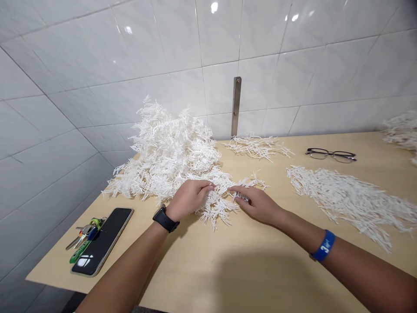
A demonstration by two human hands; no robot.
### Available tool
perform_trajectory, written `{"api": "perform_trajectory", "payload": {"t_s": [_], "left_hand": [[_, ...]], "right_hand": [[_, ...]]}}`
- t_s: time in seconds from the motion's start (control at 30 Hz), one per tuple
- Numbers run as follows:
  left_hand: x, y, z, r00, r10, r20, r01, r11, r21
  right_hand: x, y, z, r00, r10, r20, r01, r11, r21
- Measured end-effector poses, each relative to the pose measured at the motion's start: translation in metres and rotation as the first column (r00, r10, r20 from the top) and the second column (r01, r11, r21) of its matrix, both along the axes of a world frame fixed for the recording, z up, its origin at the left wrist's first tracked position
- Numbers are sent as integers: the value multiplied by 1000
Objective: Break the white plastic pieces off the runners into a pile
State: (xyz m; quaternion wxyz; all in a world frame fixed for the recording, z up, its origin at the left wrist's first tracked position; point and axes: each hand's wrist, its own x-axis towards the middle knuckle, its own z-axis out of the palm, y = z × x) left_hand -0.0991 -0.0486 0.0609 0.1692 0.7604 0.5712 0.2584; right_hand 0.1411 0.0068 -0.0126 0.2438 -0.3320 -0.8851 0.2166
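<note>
Well inside the table edge (52, 274), both hands (189, 199) (259, 205) touch white strands (216, 213).

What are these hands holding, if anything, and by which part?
The left hand pinches white strands at the pile's edge; which part of them is hidden. The right hand touches more strands, but whether it grips them cannot be told.

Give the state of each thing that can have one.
Tall heap of white branching strands: tangled
Left hand: pinched at the heap's near edge
Right hand: thumb and index finger apart, by strands
Flat pile of white strands: loose, spread out
Black-framed eyeglasses: set down, folding unclear
Black rectangular smartphone: face up, screen dark
Metal keys: bunched beside the phone
Black wristwatch: worn
Blue wristband: worn
</note>
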Motion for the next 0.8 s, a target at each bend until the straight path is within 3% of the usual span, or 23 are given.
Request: {"api": "perform_trajectory", "payload": {"t_s": [0.23, 0.33, 0.43, 0.53, 0.63, 0.8], "left_hand": [[0, 1, 1, 988, 88, 124, -83, 995, -47], [-2, 1, 0, 989, 74, 125, -69, 997, -47], [-2, 2, -3, 995, -99, 26, 100, 993, -66], [0, 1, -9, 927, -313, -208, 291, 948, -132], [4, 0, -15, 888, -297, -350, 266, 954, -135], [9, 1, -15, 931, -242, -275, 225, 970, -91]], "right_hand": [[0, 0, 0, 1000, 1, -14, 0, 1000, 6], [0, 0, 0, 1000, -2, -12, 2, 1000, 3], [0, 0, 0, 1000, -6, -13, 6, 1000, 4], [0, 0, 0, 1000, -8, -15, 8, 1000, 0], [0, -1, 1, 1000, -10, -4, 10, 1000, -9], [0, -1, 1, 1000, -12, -8, 12, 1000, -3]]}}
